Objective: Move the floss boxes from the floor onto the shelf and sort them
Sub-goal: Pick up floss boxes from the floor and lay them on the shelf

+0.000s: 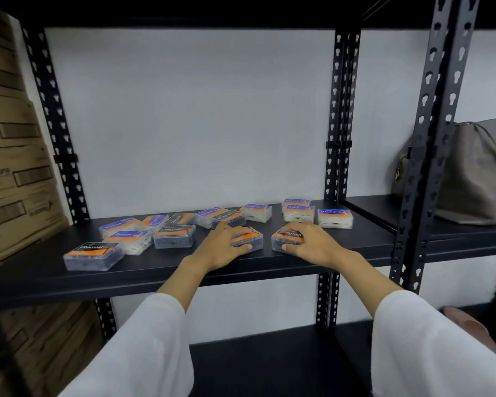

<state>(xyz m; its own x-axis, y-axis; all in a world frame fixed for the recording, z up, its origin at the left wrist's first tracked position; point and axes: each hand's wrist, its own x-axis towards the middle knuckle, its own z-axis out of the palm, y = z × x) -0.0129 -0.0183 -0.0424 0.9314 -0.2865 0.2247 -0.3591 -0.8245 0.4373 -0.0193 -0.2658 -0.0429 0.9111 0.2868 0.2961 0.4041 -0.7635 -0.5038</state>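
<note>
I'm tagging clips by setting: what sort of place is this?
Probably a stockroom or storage room: black metal shelving, stacked cardboard cartons on the left, and many small floss boxes spread on the shelf.

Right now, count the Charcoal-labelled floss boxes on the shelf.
5 legible: front-left box, centre box, rear-left box, rear-right box, gripped box under right hand. Left hand hides sixth box label.

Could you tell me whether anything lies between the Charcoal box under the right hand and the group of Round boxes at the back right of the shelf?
Nothing visible does. The right hand grips a Charcoal box, and only bare shelf separates it from the Round boxes.
</note>
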